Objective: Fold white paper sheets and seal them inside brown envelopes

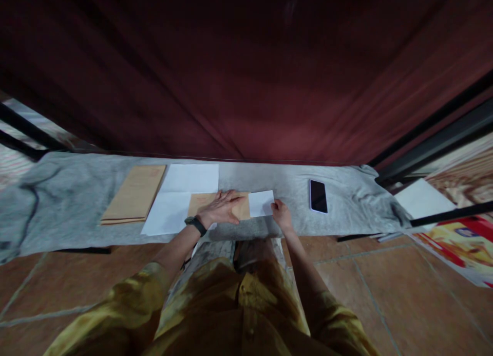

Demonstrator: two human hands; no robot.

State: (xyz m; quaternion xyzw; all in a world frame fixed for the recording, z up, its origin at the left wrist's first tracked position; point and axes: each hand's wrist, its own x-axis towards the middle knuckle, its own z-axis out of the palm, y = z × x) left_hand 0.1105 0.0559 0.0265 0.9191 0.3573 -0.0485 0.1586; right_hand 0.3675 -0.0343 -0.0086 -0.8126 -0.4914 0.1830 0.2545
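A brown envelope [242,208] lies flat on the grey cloth in front of me, partly over white paper. My left hand [221,208], with a dark watch at the wrist, rests on it with fingers spread. Out of the envelope's right end sticks a folded white sheet [261,204]. My right hand [281,213] pinches the right edge of that sheet, fingers closed. How much of the sheet lies inside the envelope is hidden.
Left of the envelope are white sheets [190,178] and a stack of brown envelopes [133,194]. A phone [318,196] lies to the right on the grey cloth [350,202]. A dark red curtain [246,89] hangs behind; black metal bars [435,125] stand at the sides.
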